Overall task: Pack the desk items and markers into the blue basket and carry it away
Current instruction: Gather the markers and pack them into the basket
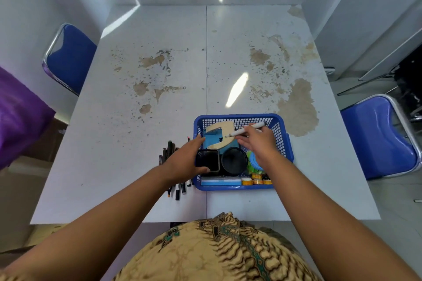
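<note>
Head view: looking down on a worn white table (141, 143), both arms reaching in over it.
Blue basket: the blue basket (279, 121) is sitting on the table under both hands, already crowded with items.
Right hand: the right hand (259, 143) is hovering over the basket's middle, fingers closing around a white marker (247, 129).
White marker: it is lying across the fingertips, one end pointing toward the far right corner of the basket, the other toward the wooden piece (220, 129).
Left hand: the left hand (185, 162) is gripping a black square container (207, 160), thumb on its near edge, fingers along its far side, at the basket's left wall.
Round black lid: the round black lid (234, 160) is sitting just right of the left thumb.
Loose markers: a cluster of loose markers (170, 150) is lying on the table beneath the left wrist, outside the basket.
Near row: small yellow jars (257, 180) are lining the basket's near wall, under the right wrist.
</note>
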A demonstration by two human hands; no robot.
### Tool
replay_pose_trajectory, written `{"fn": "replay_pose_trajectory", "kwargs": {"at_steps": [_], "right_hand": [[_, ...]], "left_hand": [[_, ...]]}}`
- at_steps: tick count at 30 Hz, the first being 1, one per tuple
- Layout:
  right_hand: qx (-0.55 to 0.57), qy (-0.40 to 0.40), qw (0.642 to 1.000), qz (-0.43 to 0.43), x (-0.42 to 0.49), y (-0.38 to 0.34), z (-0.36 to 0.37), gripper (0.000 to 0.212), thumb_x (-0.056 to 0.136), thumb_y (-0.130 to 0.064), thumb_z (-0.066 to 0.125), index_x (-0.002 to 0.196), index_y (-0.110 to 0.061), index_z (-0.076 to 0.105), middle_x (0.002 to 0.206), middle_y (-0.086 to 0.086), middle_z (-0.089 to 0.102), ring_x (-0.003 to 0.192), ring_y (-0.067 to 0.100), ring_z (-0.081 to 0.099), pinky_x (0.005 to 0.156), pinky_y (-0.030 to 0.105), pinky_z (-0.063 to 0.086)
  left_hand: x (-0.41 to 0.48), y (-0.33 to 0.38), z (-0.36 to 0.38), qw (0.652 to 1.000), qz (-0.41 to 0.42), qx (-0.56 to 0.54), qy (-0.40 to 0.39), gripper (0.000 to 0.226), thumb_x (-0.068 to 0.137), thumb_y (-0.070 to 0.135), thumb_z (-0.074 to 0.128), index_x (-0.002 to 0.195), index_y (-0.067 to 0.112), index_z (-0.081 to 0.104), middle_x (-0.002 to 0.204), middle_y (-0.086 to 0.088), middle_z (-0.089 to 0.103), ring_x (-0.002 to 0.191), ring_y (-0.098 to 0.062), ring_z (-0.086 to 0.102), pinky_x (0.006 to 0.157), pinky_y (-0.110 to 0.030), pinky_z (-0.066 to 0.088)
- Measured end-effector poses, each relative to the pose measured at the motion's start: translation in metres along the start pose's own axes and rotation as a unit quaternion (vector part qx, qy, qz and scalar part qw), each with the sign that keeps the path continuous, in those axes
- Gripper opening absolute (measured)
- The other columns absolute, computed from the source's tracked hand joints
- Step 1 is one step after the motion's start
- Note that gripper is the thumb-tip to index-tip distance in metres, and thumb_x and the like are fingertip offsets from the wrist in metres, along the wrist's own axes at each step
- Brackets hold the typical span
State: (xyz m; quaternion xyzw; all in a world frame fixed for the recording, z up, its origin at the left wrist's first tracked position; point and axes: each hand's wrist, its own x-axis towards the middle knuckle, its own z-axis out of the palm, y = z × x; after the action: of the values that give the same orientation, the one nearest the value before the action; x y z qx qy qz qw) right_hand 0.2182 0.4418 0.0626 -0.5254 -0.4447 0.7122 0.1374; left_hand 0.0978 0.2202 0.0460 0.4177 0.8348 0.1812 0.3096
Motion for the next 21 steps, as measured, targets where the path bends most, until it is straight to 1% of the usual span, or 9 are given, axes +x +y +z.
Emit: {"fn": "replay_pose_trajectory", "kwargs": {"at_steps": [2, 4, 6, 9, 12, 16, 18, 20, 21], "right_hand": [[0.013, 0.039, 0.999, 0.014, 0.018, -0.004, -0.016, 0.018, 0.104, -0.006, 0.061, 0.121, -0.002, 0.06, 0.108, 0.019, 0.075, 0.085, 0.027, 0.081, 0.081, 0.036, 0.066], [0.009, 0.066, 0.997, 0.036, 0.035, -0.004, -0.028, 0.018, 0.103, -0.008, 0.06, 0.119, 0.002, 0.061, 0.102, 0.018, 0.077, 0.084, 0.025, 0.081, 0.087, 0.039, 0.065], [0.005, 0.073, 0.995, 0.064, 0.05, -0.003, -0.037, 0.023, 0.105, -0.01, 0.059, 0.122, 0.005, 0.062, 0.1, 0.018, 0.077, 0.086, 0.025, 0.079, 0.094, 0.041, 0.063], [-0.015, 0.083, 0.993, 0.081, 0.064, -0.002, -0.045, 0.032, 0.105, -0.009, 0.058, 0.133, 0.007, 0.058, 0.106, 0.019, 0.074, 0.087, 0.024, 0.075, 0.087, 0.034, 0.062], [-0.061, 0.094, 0.989, 0.098, 0.074, 0.002, -0.048, 0.035, 0.105, -0.007, 0.057, 0.137, 0.005, 0.056, 0.095, 0.015, 0.069, 0.082, 0.021, 0.07, 0.087, 0.035, 0.061], [-0.099, 0.105, 0.98, 0.133, 0.081, 0.003, -0.05, 0.037, 0.104, 0.0, 0.053, 0.141, 0.008, 0.054, 0.117, 0.025, 0.071, 0.108, 0.031, 0.072, 0.09, 0.04, 0.061], [-0.123, 0.103, 0.975, 0.153, 0.083, 0.001, -0.05, 0.038, 0.105, 0.001, 0.048, 0.143, 0.008, 0.051, 0.125, 0.026, 0.071, 0.116, 0.031, 0.071, 0.082, 0.043, 0.061], [-0.14, 0.098, 0.972, 0.161, 0.085, 0.002, -0.049, 0.038, 0.107, -0.003, 0.044, 0.143, 0.004, 0.051, 0.12, 0.026, 0.072, 0.108, 0.03, 0.074, 0.068, 0.043, 0.059], [-0.147, 0.091, 0.971, 0.165, 0.086, 0.003, -0.048, 0.036, 0.107, -0.005, 0.043, 0.142, 0.002, 0.052, 0.113, 0.024, 0.074, 0.099, 0.029, 0.075, 0.067, 0.044, 0.058]], "left_hand": [[0.0, 0.0, 0.005, 0.999, -0.008, 0.033, -0.016, 0.114, 0.083, 0.045, 0.086, 0.168, 0.027, 0.013, 0.176, 0.005, 0.008, 0.159, -0.017, 0.022, 0.124, -0.036, 0.032], [0.0, -0.001, 0.008, 0.999, -0.014, 0.042, -0.019, 0.114, 0.083, 0.045, 0.086, 0.168, 0.028, 0.011, 0.176, 0.007, 0.002, 0.159, -0.017, 0.02, 0.125, -0.036, 0.032], [0.001, -0.003, 0.01, 0.999, -0.015, 0.041, -0.015, 0.112, 0.085, 0.045, 0.085, 0.168, 0.029, 0.011, 0.176, 0.008, 0.002, 0.159, -0.017, 0.022, 0.124, -0.038, 0.035], [0.002, -0.007, 0.011, 0.999, -0.015, 0.041, -0.018, 0.109, 0.087, 0.045, 0.082, 0.168, 0.031, 0.01, 0.175, 0.01, 0.001, 0.158, -0.016, 0.025, 0.123, -0.039, 0.038], [0.002, -0.008, 0.011, 0.999, -0.015, 0.039, -0.017, 0.108, 0.088, 0.047, 0.08, 0.168, 0.032, 0.008, 0.175, 0.012, 0.0, 0.159, -0.015, 0.023, 0.124, -0.038, 0.035], [0.002, -0.005, 0.01, 0.999, -0.023, 0.026, -0.016, 0.106, 0.089, 0.048, 0.079, 0.168, 0.032, 0.009, 0.175, 0.013, 0.001, 0.158, -0.013, 0.022, 0.125, -0.035, 0.031], [0.002, -0.005, 0.01, 0.999, -0.028, 0.017, -0.017, 0.105, 0.09, 0.048, 0.078, 0.168, 0.033, 0.009, 0.175, 0.014, 0.001, 0.158, -0.013, 0.024, 0.124, -0.035, 0.031], [0.002, -0.006, 0.01, 0.999, -0.031, 0.01, -0.019, 0.105, 0.09, 0.047, 0.078, 0.168, 0.035, 0.008, 0.174, 0.016, 0.0, 0.157, -0.014, 0.027, 0.123, -0.036, 0.034], [0.002, -0.007, 0.01, 0.999, -0.033, 0.006, -0.02, 0.105, 0.09, 0.046, 0.078, 0.167, 0.036, 0.008, 0.174, 0.016, 0.0, 0.156, -0.014, 0.028, 0.123, -0.036, 0.034]]}}
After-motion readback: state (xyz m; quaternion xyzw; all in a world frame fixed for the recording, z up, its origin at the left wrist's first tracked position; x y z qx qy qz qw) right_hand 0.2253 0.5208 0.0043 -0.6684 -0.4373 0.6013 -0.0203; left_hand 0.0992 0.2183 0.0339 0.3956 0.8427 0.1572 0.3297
